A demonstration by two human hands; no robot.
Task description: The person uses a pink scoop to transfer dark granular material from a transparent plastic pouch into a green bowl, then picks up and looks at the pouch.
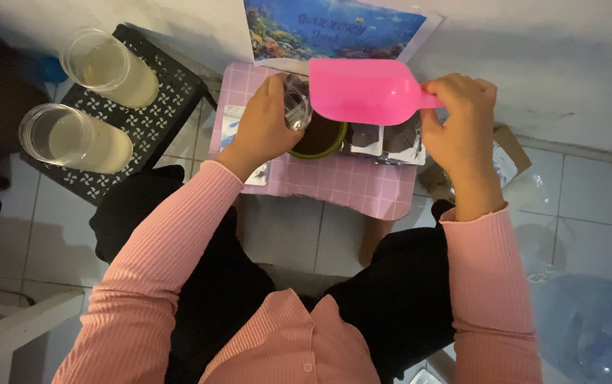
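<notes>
Two arms in pink ribbed sleeves reach forward. The left hand (267,128) curls its fingers closed; the right hand (460,117) is clenched in a fist, wrist bent.

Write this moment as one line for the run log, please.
left hand: holds clear bag | right hand: holds pink scoop over bag | green bowl below, on pink table

A blue reef poster (331,28) leans on the wall — dark-and-white flat packets (384,141) lie on the pink table (348,188).
</notes>
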